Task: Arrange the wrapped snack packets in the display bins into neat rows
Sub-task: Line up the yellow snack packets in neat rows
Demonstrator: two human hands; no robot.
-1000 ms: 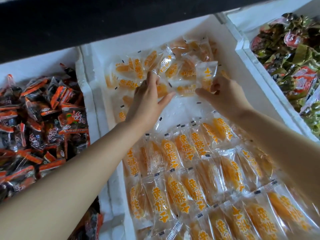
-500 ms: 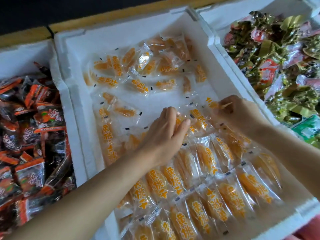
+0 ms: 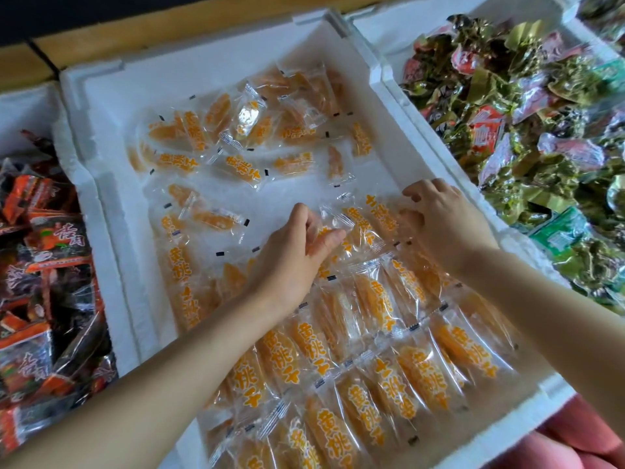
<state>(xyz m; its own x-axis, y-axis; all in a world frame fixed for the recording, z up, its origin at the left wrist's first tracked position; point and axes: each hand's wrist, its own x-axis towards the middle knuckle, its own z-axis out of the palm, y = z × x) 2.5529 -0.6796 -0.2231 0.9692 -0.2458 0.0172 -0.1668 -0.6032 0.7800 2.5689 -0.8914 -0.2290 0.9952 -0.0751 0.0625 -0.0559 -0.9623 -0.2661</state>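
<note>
Setting a new row, a person's left hand [image 3: 291, 255] pinches a clear snack packet [image 3: 338, 216] between thumb and fingers just beyond the finished rows [image 3: 389, 350] in the white foam bin [image 3: 209, 66]. The right hand [image 3: 443, 221] bends its fingers over the row's end by the bin wall, grip unclear. More loose packets [image 3: 236, 164] lie jumbled at the far end. The slippery wrap could slide, and a nudge might skew the rows beneath.

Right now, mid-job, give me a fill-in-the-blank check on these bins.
The left hand pinches an orange packet in the ___ bin of three.
The near packets lie in neat ___.
The right bin holds mostly ___ wrappers.
Missing words: middle; rows; green.
</note>
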